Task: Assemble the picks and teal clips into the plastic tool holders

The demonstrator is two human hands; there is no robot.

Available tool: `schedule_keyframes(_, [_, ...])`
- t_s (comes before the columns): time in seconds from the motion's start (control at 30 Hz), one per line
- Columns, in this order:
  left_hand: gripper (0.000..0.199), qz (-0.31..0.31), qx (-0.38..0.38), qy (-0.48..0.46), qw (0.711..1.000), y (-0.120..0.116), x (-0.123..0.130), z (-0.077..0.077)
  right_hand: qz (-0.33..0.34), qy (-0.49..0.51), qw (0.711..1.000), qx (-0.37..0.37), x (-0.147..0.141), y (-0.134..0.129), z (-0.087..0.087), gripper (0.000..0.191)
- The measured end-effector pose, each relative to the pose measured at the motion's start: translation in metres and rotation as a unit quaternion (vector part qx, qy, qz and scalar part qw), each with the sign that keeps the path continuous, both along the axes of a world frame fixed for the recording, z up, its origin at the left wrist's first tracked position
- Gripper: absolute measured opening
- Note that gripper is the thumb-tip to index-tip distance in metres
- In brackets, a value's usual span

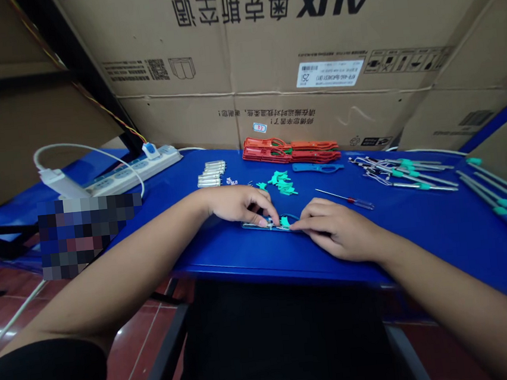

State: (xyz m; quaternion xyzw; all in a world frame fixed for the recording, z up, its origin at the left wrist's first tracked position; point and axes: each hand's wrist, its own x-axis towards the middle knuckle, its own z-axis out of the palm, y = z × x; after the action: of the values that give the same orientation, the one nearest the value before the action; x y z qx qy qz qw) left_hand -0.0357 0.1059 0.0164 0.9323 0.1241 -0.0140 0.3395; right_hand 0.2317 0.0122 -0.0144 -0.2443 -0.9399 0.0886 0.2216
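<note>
Blue plastic shell lies flat at the centre of the frame in the head view, near the front edge of the blue table, directly under the fingertips of both hands. The left hand comes in over its left and middle part, thumb and index finger curled, their tips close together at the small parts inside; whether they pinch one cannot be told. The right hand reaches in from the lower right, fingers bent and close together, index fingertip at the shell's right part, just beside a green piece seated there; whether it grips or only steadies is unclear. Just beyond the fingers, around the middle of the frame, lies a loose pile of green pieces, with silver cylinders to the left and a screwdriver right of centre. Red casings lie stacked above the pile.
</note>
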Motion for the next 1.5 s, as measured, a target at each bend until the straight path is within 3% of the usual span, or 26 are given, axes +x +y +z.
schedule_keyframes(0.57, [0.027,0.002,0.023,-0.001,1.0,-0.003,0.0,0.002,-0.041,-0.032,0.998,0.037,-0.001,-0.001,-0.002,0.028])
schedule_keyframes(0.83, [0.03,-0.009,0.09,-0.001,0.996,-0.012,0.0,0.01,-0.075,-0.011,0.997,-0.007,-0.002,-0.001,-0.001,0.024])
schedule_keyframes(1.1, [0.03,-0.03,0.185,-0.041,0.982,-0.017,0.002,0.01,-0.094,-0.014,0.995,-0.004,0.0,-0.001,0.0,0.018])
schedule_keyframes(1.3, [0.029,-0.035,0.162,-0.06,0.984,-0.017,0.002,0.011,-0.112,-0.011,0.994,-0.013,0.001,0.0,0.003,0.013])
schedule_keyframes(1.5, [0.025,-0.033,0.163,-0.059,0.984,-0.016,0.002,0.01,-0.123,-0.016,0.99,-0.063,0.015,0.002,0.008,0.025])
